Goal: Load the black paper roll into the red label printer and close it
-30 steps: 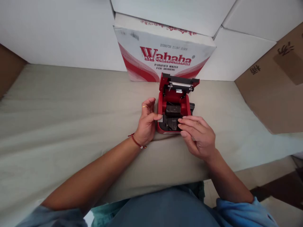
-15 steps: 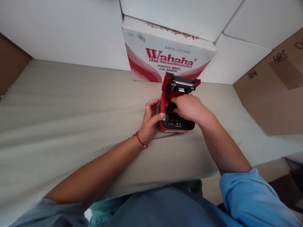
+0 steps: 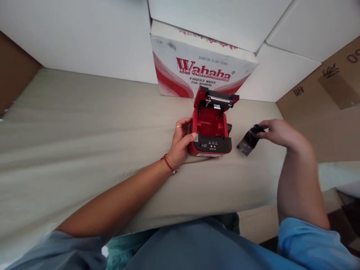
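A red and black label printer [image 3: 210,147] stands on the cloth with its lid tipped up and its red inner bay bare. Against its left side rests my left hand [image 3: 181,144], thumb on the front top edge and fingers along the wall. Out to the right of the printer, my right hand [image 3: 274,132] pinches the upper end of a glossy black folded piece [image 3: 249,141]. Its lower end hangs close over the cloth; whether it touches, I cannot tell. Small pale marks show near that end, but its exact kind is unclear.
Behind the printer stands a white and red Wahaha water carton [image 3: 202,63], backed by large white boxes [image 3: 219,22]. A brown cardboard box [image 3: 323,123] is at the right. Wrinkled pale cloth [image 3: 98,123] covers the table.
My right hand has come out of the printer's bay and swung right, bringing the black piece with it. My left hand stays on the printer.
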A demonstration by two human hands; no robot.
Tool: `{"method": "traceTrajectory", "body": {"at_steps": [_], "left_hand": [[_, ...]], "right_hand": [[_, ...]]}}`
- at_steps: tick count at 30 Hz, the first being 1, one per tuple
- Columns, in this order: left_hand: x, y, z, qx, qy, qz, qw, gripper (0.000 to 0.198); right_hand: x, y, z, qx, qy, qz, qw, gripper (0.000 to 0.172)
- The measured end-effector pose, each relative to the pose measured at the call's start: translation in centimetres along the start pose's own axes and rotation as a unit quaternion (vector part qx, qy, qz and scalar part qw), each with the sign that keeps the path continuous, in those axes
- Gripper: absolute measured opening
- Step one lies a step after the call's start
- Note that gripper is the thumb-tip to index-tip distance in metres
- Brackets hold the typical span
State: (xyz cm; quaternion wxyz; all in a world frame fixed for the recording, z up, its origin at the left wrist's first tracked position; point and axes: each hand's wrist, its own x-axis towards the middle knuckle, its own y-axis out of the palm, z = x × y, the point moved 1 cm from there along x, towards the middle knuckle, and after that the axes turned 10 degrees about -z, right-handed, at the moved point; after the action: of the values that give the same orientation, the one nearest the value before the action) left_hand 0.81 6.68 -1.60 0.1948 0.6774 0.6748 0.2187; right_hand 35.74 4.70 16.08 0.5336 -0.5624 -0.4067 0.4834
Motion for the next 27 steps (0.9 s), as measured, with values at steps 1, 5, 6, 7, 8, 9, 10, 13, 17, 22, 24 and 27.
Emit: {"method": "traceTrajectory", "body": {"at_steps": [1, 5, 6, 7, 8, 9, 10, 13, 17, 22, 24, 27], "left_hand": [[0.0, 0.0, 0.0, 0.0, 0.0, -0.002, 1.0, 0.07], [0.1, -0.1, 0.0, 0.006, -0.001, 0.009, 1.0, 0.069], [0.1, -0.1, -0.1, 0.007, -0.001, 0.013, 1.0, 0.068], [0.1, -0.1, -0.1, 0.007, -0.001, 0.016, 1.0, 0.068], [0.1, -0.1, -0.2, 0.006, -0.001, 0.016, 1.0, 0.067], [0.1, -0.1, -0.2, 0.005, -0.002, 0.015, 1.0, 0.067], [0.1, -0.1, -0.3, 0.002, -0.005, 0.013, 1.0, 0.068], [0.1, -0.1, -0.2, -0.002, -0.011, 0.013, 1.0, 0.069], [0.1, -0.2, 0.1, 0.005, -0.003, 0.025, 1.0, 0.067], [0.1, -0.1, 0.3, 0.006, 0.002, 0.018, 1.0, 0.066], [0.1, -0.1, 0.2, 0.001, -0.007, 0.007, 1.0, 0.068], [0.0, 0.1, -0.1, -0.003, -0.016, 0.007, 1.0, 0.069]], "right_hand": [[0.9, 1.3, 0.1, -0.004, 0.001, 0.018, 1.0, 0.027], [2.2, 4.6, 3.1, 0.01, -0.023, -0.045, 0.999, 0.051], [2.2, 5.0, 4.3, 0.028, -0.045, -0.077, 0.996, 0.054], [2.3, 5.5, 5.6, 0.052, -0.077, -0.094, 0.991, 0.055], [2.3, 6.0, 6.8, 0.077, -0.112, -0.093, 0.986, 0.054], [2.4, 6.4, 7.9, 0.097, -0.143, -0.079, 0.982, 0.051], [2.5, 6.8, 8.9, 0.108, -0.162, -0.058, 0.979, 0.047], [2.0, 6.7, 9.7, 0.096, -0.157, -0.042, 0.982, 0.038], [-1.4, 1.6, 4.9, 0.171, -0.119, -0.115, 0.971, 0.034], [-5.6, -6.1, 1.3, 0.371, -0.174, -0.084, 0.908, 0.05], [-5.2, -6.3, 3.9, 0.392, -0.204, -0.024, 0.897, 0.053], [-3.0, -3.5, 10.3, 0.299, -0.242, 0.031, 0.923, 0.047]]}}
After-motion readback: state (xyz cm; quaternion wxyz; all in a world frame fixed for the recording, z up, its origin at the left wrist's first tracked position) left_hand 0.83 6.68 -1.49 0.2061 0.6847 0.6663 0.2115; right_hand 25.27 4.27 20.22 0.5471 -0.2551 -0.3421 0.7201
